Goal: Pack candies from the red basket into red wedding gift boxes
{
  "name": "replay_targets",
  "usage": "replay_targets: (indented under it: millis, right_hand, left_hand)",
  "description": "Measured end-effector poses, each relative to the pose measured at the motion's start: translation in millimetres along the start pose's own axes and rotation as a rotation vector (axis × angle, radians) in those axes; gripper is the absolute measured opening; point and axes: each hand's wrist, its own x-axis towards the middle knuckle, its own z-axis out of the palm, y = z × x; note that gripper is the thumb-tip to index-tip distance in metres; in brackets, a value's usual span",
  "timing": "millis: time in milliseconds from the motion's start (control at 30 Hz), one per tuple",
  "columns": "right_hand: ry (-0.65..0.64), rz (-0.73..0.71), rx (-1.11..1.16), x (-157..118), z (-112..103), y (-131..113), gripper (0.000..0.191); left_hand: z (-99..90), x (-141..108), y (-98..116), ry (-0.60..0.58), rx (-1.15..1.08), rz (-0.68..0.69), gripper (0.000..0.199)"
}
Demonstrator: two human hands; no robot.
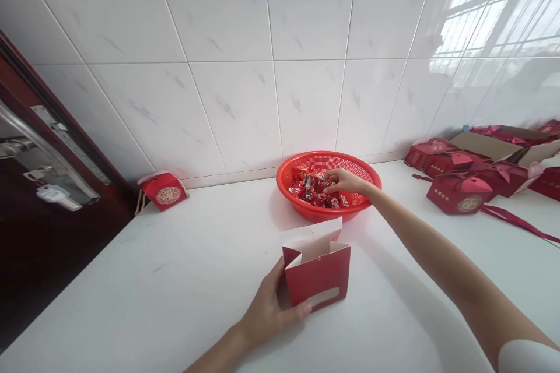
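1. Left hand [268, 310]: closed round the lower left of a red paper gift box [318, 278], thumb across the front near the base. We note the box stands on the white tabletop [210, 262], mouth up, rear flap raised, just in front of the basket.
2. Right hand [343, 182]: reaches into a red plastic mesh basket [306, 210], fingers curled narrow over wrapped candies [312, 189]. We cannot tell whether it grips one.
3. Technique, our judgement: pick with the fingertips, taking few enough to hold securely. The box's side folds bend inward and narrow its mouth; we would spread them and keep the left grip light so the card does not crease.
4. Farther out: a corded red box [165, 191] by the wall at left; ribboned red boxes [461, 193] and an open cardboard carton [476, 144] at right.
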Motion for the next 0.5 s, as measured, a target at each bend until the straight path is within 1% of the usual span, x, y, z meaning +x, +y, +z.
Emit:
replay_targets:
  millis: [200,333,400,500]
  right_hand:
    - [0.049,-0.004,-0.072,-0.9,0.6,-1.9,0.037]
    - [0.069,0.009,-0.089,-1.0,1.4,-2.2,0.034]
    - [0.107,0.011,-0.092,-0.9,1.9,-1.1,0.032]
    - [0.203,0.005,-0.088,0.3,2.3,2.0,0.032]
  left_hand:
    - [-1.0,0.5,0.0,0.01,0.02,0.025,0.063]
    - [-2.0,0.1,-1.1,-0.012,0.025,0.001,0.065]
    - [-2.2,0.0,-1.5,-0.019,0.029,-0.004,0.064]
    - [-2.8,0.0,-1.7,-0.038,0.028,0.001,0.067]
